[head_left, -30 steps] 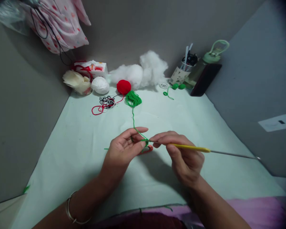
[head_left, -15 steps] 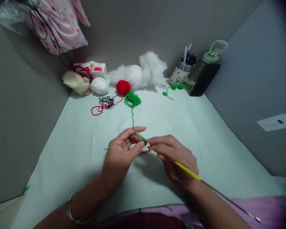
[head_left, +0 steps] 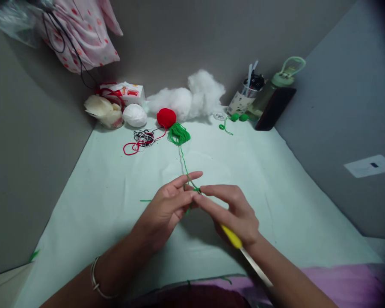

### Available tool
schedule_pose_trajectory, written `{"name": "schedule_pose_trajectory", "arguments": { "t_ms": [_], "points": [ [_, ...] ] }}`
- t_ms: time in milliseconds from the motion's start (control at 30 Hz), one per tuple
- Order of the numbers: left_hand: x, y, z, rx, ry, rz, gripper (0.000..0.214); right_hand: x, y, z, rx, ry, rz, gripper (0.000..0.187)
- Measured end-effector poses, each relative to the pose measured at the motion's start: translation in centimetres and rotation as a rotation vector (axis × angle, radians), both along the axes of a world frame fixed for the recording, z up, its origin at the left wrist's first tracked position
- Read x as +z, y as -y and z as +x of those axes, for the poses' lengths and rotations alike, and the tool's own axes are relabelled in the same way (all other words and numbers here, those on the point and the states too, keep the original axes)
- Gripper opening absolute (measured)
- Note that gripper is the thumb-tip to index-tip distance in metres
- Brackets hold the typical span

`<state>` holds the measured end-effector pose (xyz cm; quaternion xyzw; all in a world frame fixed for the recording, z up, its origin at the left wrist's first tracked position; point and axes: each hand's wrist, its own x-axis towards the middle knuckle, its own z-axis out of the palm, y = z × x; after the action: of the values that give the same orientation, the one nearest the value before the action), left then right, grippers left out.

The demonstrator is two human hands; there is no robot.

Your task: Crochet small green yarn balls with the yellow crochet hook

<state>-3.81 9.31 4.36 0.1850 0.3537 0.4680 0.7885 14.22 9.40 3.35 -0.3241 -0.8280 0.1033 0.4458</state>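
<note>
My left hand (head_left: 168, 204) pinches a small piece of green crochet work (head_left: 196, 189) between thumb and fingers. Green yarn (head_left: 184, 163) crosses its raised index finger and leads back to a green yarn bundle (head_left: 179, 134). My right hand (head_left: 234, 211) grips a crochet hook with a yellow handle (head_left: 231, 236); the metal rear part sticks out below the hand, slightly blurred. Fingers cover the hook's tip at the crochet work. Both hands meet just above the cloth. A short green yarn end (head_left: 145, 200) shows left of my left hand.
The table has a pale green cloth (head_left: 96, 188). Along the back stand a red yarn ball (head_left: 166, 117), a white yarn ball (head_left: 134, 115), white stuffing (head_left: 176, 102), a pen cup (head_left: 240, 102), a bottle (head_left: 282, 79) and a dark phone-like slab (head_left: 276, 109). Tangled yarn (head_left: 143, 139) lies left.
My right hand has turned and come closer to my left; the hook's rear end has swung down and left. My left hand has rolled over, and the orange-rimmed thing beneath is hidden now.
</note>
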Motion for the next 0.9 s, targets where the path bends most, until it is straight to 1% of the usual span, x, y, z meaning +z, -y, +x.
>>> {"name": "schedule_pose_trajectory", "arguments": {
  "t_ms": [100,200,267,300,367,433,500,600,667,700,733,800,833,900],
  "points": [
    [0.2,-0.3,-0.5,0.042,-0.027,0.019,0.044,0.3,-0.4,0.0,0.068,-0.282,-0.134,0.032],
    [0.1,-0.2,-0.8,0.087,-0.142,0.106,0.035,0.3,-0.9,-0.2,0.091,-0.579,-0.392,0.021],
    [-0.1,0.1,-0.6,0.103,-0.194,0.175,0.035,0.1,-1.1,-0.4,0.129,-0.708,-0.525,0.018],
    [-0.2,0.2,-0.4,0.099,-0.202,0.198,0.038,0.0,-1.2,-0.5,0.149,-0.719,-0.561,0.017],
    [-0.4,0.4,0.0,0.079,-0.191,0.221,0.044,0.0,-1.2,-0.8,0.158,-0.663,-0.554,0.016],
    [-0.5,0.5,0.3,0.068,-0.168,0.220,0.045,0.1,-1.0,-1.0,0.128,-0.589,-0.495,0.016],
    [-0.6,0.6,0.5,0.088,-0.142,0.206,0.045,0.3,-0.7,-1.2,0.084,-0.536,-0.434,0.019],
    [-0.7,0.6,0.6,0.105,-0.110,0.189,0.047,0.2,-0.3,-1.2,-0.015,-0.372,-0.277,0.021],
    [-0.7,0.6,0.5,0.077,-0.077,0.161,0.045,-0.1,0.0,-1.0,-0.055,-0.262,-0.177,0.018],
    [-0.7,0.5,0.4,0.050,-0.051,0.136,0.044,-0.2,0.0,-0.8,-0.057,-0.221,-0.134,0.014],
    [-0.7,0.4,0.3,0.016,-0.021,0.108,0.043,-0.3,0.0,-0.6,-0.049,-0.197,-0.104,0.021],
    [-0.5,0.2,-0.1,-0.033,0.033,0.058,0.039,-0.2,-0.2,-0.3,-0.019,-0.214,-0.099,0.027],
    [-0.4,0.0,-0.3,-0.043,0.053,0.046,0.036,-0.1,-0.4,-0.1,-0.011,-0.267,-0.135,0.028],
    [-0.2,-0.1,-0.7,-0.027,0.060,0.042,0.031,0.2,-0.9,0.0,0.022,-0.453,-0.306,0.022]
  ]
}}
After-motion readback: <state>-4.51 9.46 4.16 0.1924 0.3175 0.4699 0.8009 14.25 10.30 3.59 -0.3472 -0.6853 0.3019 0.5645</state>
